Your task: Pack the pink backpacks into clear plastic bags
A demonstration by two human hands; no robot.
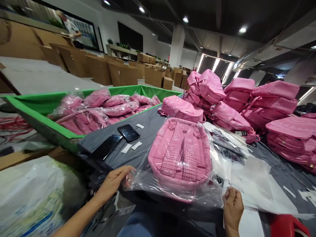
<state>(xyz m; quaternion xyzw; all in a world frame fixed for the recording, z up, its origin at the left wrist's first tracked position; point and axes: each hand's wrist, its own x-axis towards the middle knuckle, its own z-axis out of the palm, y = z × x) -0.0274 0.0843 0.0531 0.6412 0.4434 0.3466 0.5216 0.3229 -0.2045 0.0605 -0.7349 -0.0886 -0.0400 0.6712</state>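
Head view: left hand (pixel 115 182) at the near left corner of a clear plastic bag (pixel 209 194), fingers curled loosely and fingertips pressed into the film, pinching its edge. Right hand (pixel 232 205) at the near right corner of the same bag, closed into a fist with the film gathered between thumb and fingers. Inside the bag, a pink backpack (pixel 181 154), lying flat with its quilted side up, between the two hands and a little beyond them, on a dark grey table (pixel 145 131)

Left of the backpack on the table, two dark phones: one (pixel 128 132) farther off, another (pixel 106 146) nearer the edge, with small white paper slips (pixel 136 145) just beside them. Beyond the phones, a green bin (pixel 39 108) filled with more bagged pink backpacks (pixel 98 108). Just behind the held bag, one unbagged pink backpack (pixel 181 108); to the right, a heap of pink backpacks (pixel 247 102) stacked on the table. Flat clear bags and white sheets (pixel 256 177) spread right of the held bag. Cardboard boxes (pixel 98 67) in rows in the background, a person's arm among them at far left. White sack (pixel 32 194) low at the near left
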